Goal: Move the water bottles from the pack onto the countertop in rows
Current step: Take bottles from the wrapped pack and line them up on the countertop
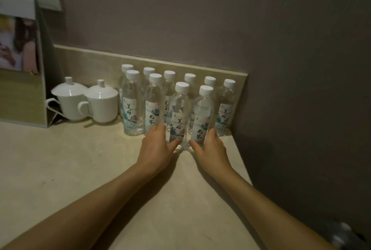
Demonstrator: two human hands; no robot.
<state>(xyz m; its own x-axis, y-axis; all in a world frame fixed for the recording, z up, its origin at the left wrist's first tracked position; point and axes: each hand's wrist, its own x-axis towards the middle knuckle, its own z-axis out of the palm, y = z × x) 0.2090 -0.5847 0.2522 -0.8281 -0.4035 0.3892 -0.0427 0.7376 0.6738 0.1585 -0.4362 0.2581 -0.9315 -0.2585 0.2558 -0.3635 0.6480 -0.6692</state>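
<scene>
- the left hand (155,145) wraps the lower body of one water bottle (179,115), fingers curled behind it and thumb across the front near its base; the right hand (208,145) grips a second water bottle (202,117) the same way; both bottles stand upright on the countertop (80,165), just beside each other
- these two appear to be going down as the third and fourth of a front row; two front-row bottles (132,105) already stand to the left, and a back row of six bottles (226,107) lines the low backsplash (96,61)
- to do this step well, in my judgement: slide both bottles back until they are level with the two on the left; keep them vertical and keep the gaps even; let go only once each base sits flat; draw the fingers out sideways so the left hand does not nudge the neighbouring bottle it is touching or nearly touching
- all bottles seen are capped in white and look full of clear water; the pack itself is not in view, so i cannot tell how many remain
- two white lidded cups (88,101) stand left of the bottles with lids on; their contents are hidden
</scene>
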